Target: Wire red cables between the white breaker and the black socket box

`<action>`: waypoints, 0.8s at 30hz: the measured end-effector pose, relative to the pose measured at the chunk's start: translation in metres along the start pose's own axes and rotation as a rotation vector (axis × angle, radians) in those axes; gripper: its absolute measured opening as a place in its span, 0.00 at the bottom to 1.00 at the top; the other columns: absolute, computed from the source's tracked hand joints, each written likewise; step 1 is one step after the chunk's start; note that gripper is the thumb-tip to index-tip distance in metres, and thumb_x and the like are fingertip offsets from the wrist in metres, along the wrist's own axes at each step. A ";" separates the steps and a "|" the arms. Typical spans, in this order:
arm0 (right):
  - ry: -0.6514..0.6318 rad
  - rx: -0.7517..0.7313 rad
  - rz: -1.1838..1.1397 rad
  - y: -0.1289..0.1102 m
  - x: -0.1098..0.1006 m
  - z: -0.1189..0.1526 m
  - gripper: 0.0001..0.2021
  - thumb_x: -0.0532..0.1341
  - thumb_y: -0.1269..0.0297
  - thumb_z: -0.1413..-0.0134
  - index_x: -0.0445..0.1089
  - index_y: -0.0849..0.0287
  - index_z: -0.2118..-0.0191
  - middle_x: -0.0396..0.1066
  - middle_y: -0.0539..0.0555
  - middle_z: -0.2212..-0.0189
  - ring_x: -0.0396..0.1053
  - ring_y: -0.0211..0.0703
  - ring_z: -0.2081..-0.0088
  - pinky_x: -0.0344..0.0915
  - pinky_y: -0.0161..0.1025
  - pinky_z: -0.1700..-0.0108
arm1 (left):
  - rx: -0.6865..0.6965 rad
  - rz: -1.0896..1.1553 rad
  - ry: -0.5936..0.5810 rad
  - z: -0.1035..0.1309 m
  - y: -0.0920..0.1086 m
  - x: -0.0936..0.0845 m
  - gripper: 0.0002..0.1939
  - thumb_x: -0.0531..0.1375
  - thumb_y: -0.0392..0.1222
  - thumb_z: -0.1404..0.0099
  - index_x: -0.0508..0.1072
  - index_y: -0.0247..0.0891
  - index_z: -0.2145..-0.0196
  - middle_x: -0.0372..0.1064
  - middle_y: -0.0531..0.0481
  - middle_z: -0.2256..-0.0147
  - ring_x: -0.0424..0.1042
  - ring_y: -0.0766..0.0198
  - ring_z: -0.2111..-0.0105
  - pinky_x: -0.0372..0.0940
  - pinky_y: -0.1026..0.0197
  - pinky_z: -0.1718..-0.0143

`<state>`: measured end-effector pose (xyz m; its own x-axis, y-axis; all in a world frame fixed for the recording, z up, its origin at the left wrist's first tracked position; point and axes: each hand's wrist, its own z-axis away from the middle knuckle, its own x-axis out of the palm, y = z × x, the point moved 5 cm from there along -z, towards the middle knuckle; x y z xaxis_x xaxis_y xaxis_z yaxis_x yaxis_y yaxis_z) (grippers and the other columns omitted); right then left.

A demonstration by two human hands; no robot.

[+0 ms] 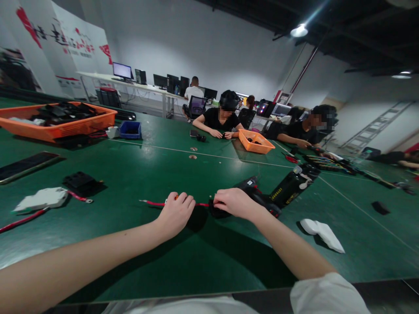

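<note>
A red cable with a bare metal lug at its left end runs beneath my left hand. The fingers of that hand are curled round a small white piece with an orange spot; most of it is hidden. Between my hands the cable shows again and leads to a black part at the fingers of my right hand. My right hand is closed in a pinch on this black part, whose shape is largely covered. Just behind my right hand lies a black-and-red power tool, perhaps a cordless drill.
A black cylinder and a white angled piece lie to the right. Leftward are a white module, a black block, a phone, an orange basket and a blue bin. A co-worker sits opposite.
</note>
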<state>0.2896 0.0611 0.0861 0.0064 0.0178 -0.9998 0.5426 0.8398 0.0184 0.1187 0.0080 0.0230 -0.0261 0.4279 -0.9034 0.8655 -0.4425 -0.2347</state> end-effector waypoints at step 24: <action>-0.080 -0.014 -0.153 0.001 -0.006 0.011 0.37 0.70 0.45 0.51 0.65 0.59 0.39 0.74 0.62 0.50 0.72 0.56 0.50 0.66 0.48 0.47 | -0.002 -0.035 0.017 -0.002 0.001 -0.002 0.12 0.54 0.35 0.30 0.75 0.34 0.53 0.73 0.40 0.54 0.67 0.50 0.55 0.56 0.48 0.57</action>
<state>0.2987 0.0558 0.0923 -0.0082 -0.1531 -0.9882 0.5310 0.8367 -0.1341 0.1207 0.0079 0.0250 -0.0478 0.4561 -0.8887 0.8653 -0.4256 -0.2650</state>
